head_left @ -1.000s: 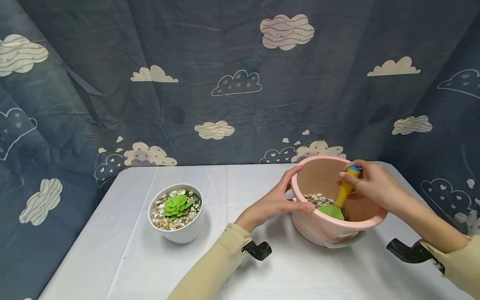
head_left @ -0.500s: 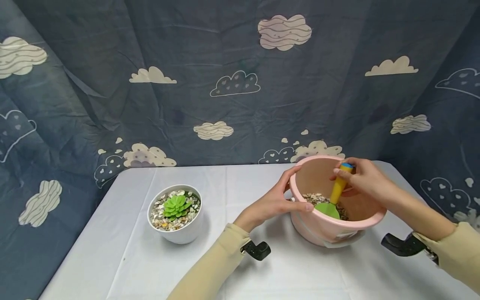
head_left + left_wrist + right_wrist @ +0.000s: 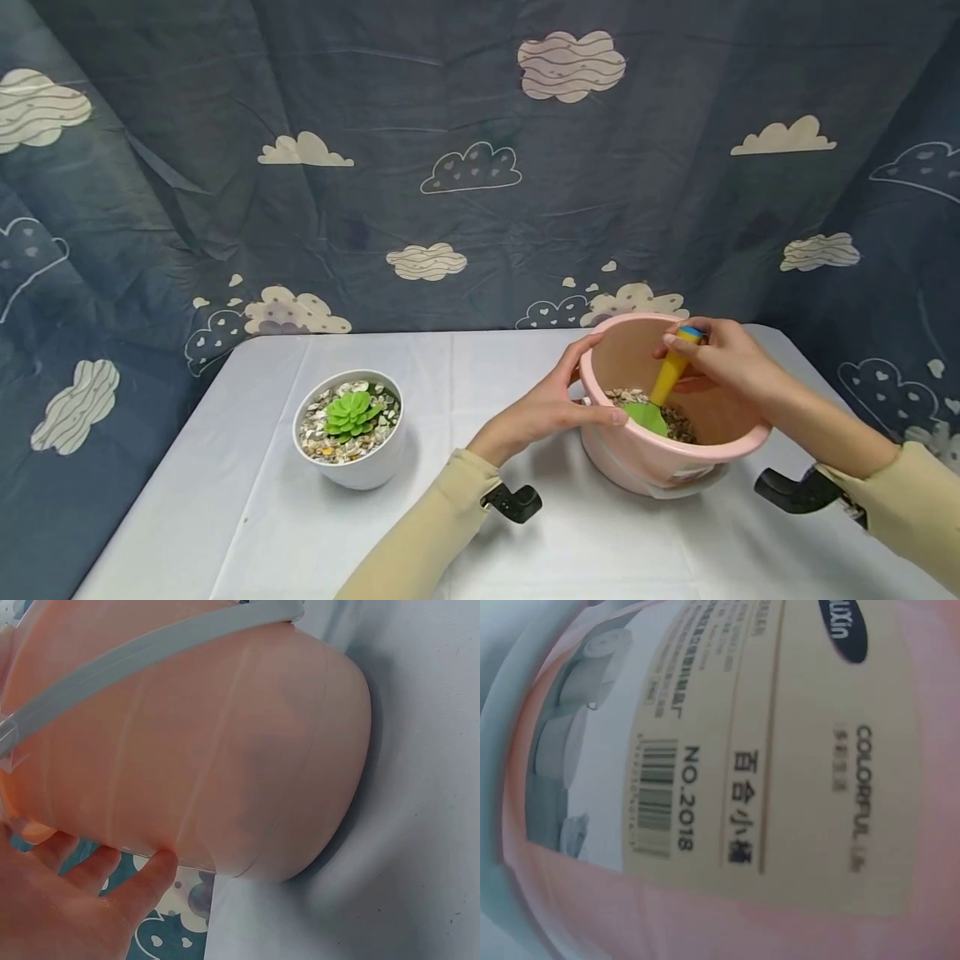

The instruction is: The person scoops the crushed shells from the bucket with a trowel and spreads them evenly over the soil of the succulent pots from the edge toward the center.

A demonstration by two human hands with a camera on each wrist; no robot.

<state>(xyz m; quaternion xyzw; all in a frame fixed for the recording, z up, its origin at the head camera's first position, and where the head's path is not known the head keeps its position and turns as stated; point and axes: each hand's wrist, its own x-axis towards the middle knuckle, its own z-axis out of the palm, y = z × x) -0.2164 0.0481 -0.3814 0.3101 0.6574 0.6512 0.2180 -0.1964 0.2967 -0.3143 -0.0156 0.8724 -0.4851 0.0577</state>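
A pink bucket (image 3: 626,462), tilted toward the viewer, stands on the right of the white table with small pebbles (image 3: 681,427) inside. At its left side my left hand (image 3: 543,410) holds the rim, thumb at the front and fingers round the far side. In the left wrist view, fingertips (image 3: 159,871) press against the bucket wall. My right hand (image 3: 731,357) grips the yellow, blue-tipped handle of a toy shovel (image 3: 667,377). Its green blade sits among the pebbles near the left inner wall. The right wrist view shows only the bucket's printed label (image 3: 810,795) and grey handle.
A white pot (image 3: 363,473) with a green succulent (image 3: 351,414) and pebbles stands on the left of the table (image 3: 465,367). Behind the table hangs a dark blue cloth (image 3: 360,233) with clouds. The bucket's grey carrying handle (image 3: 161,656) hangs down along its side.
My right hand has shifted slightly left with the shovel, and the blade has moved left through the pebbles. The left hand and bucket stay almost in place.
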